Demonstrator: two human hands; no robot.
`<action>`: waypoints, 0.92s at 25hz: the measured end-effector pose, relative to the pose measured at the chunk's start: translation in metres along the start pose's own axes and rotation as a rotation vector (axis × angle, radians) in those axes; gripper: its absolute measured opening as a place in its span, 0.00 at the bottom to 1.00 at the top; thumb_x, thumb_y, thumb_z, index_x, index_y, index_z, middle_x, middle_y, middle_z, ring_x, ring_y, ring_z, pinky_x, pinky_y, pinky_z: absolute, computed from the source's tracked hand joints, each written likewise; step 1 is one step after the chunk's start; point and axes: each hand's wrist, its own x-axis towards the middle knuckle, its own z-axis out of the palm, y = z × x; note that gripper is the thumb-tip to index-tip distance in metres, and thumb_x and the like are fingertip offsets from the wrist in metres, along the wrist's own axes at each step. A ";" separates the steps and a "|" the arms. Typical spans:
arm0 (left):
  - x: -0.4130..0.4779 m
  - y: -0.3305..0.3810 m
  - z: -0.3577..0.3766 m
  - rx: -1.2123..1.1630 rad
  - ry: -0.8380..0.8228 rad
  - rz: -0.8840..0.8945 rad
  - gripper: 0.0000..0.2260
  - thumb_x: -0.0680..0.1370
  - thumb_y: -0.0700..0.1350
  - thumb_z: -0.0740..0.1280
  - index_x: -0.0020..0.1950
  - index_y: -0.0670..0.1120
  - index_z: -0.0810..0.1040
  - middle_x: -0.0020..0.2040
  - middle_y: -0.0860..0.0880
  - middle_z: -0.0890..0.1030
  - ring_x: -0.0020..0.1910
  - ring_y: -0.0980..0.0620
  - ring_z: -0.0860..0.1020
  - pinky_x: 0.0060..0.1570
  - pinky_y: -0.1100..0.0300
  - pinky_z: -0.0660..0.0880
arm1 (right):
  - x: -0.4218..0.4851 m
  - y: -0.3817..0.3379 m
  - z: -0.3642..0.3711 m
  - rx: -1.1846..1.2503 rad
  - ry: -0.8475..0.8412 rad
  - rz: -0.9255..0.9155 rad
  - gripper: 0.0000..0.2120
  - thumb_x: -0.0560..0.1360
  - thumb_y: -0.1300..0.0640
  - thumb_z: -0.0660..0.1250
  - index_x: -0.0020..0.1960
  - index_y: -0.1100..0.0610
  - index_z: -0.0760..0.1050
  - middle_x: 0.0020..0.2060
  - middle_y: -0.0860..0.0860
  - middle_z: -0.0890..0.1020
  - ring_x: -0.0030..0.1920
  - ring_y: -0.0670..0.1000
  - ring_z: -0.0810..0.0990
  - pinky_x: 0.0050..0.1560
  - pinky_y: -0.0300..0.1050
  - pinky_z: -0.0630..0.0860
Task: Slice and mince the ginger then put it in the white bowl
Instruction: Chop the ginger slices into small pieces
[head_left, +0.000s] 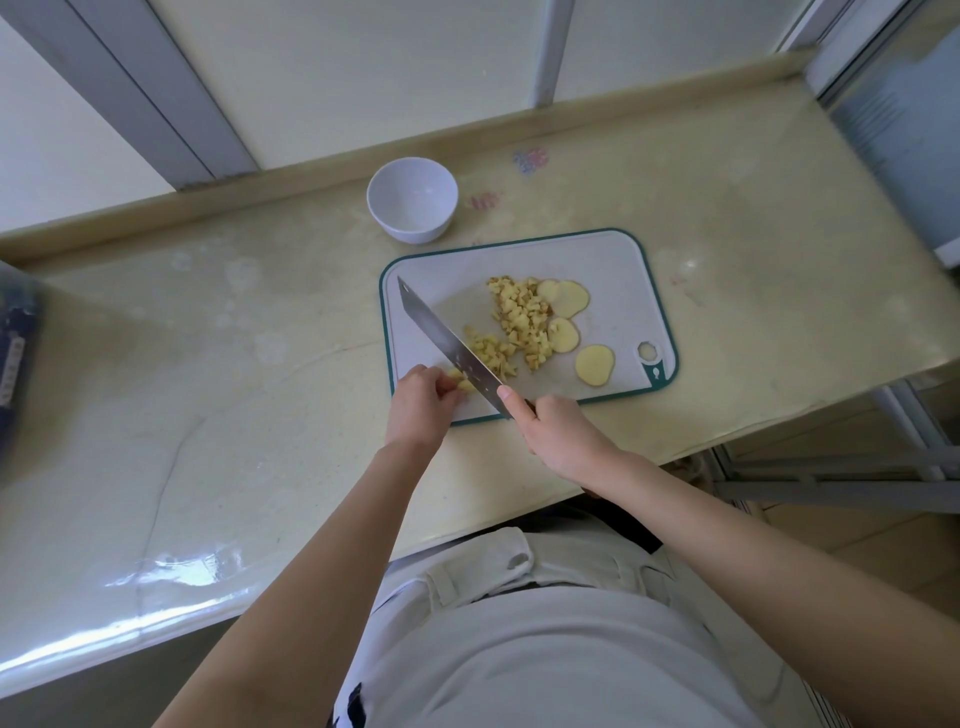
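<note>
Landmark: white plastic cutting board with teal rim (623, 270) on the pale counter.

- Off the board's far-left corner: small round white bowl (413, 200), nothing visible in it.
- At the board's near-left corner: left hand (421, 400), fingers curled, pinching a small cluster of yellow ginger pieces (462, 383) against the board.
- Long steel knife with a perforated blade (447, 343) runs diagonally from the near edge toward the far-left corner, just beside that cluster.
- Board centre: pile of coarsely diced ginger (522, 317).
- Right of the pile: several round ginger slices (595, 365), uncut.
- At the board's near edge: right hand (558, 431) wrapped round the knife handle, one finger laid forward at the blade's heel.

Judgement: the pieces are light, firm, fibrous and probably damp, so likely to cling to blade and fingers. Slices may skid on the smooth board. Hold them from above with tucked fingertips. For the transfer, scoop the mince onto the flat of the blade.
</note>
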 end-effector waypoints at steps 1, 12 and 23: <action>0.001 0.000 0.000 0.000 0.002 -0.006 0.04 0.74 0.41 0.69 0.45 0.40 0.80 0.43 0.47 0.75 0.41 0.50 0.73 0.43 0.63 0.67 | 0.001 0.001 0.001 -0.006 -0.001 -0.002 0.31 0.79 0.37 0.49 0.30 0.60 0.63 0.27 0.57 0.70 0.29 0.55 0.70 0.43 0.53 0.76; -0.002 0.007 -0.003 0.075 -0.003 -0.081 0.05 0.75 0.43 0.69 0.48 0.43 0.81 0.49 0.46 0.79 0.47 0.46 0.77 0.44 0.56 0.74 | 0.001 -0.004 0.010 -0.110 -0.019 -0.020 0.26 0.81 0.42 0.50 0.28 0.54 0.57 0.25 0.53 0.65 0.27 0.53 0.64 0.31 0.45 0.62; -0.005 0.008 -0.004 0.139 -0.009 -0.069 0.06 0.75 0.45 0.68 0.49 0.45 0.81 0.49 0.48 0.78 0.48 0.47 0.77 0.42 0.57 0.72 | 0.006 -0.002 0.010 -0.109 -0.063 -0.005 0.26 0.81 0.42 0.49 0.31 0.57 0.61 0.27 0.54 0.67 0.30 0.54 0.67 0.35 0.45 0.65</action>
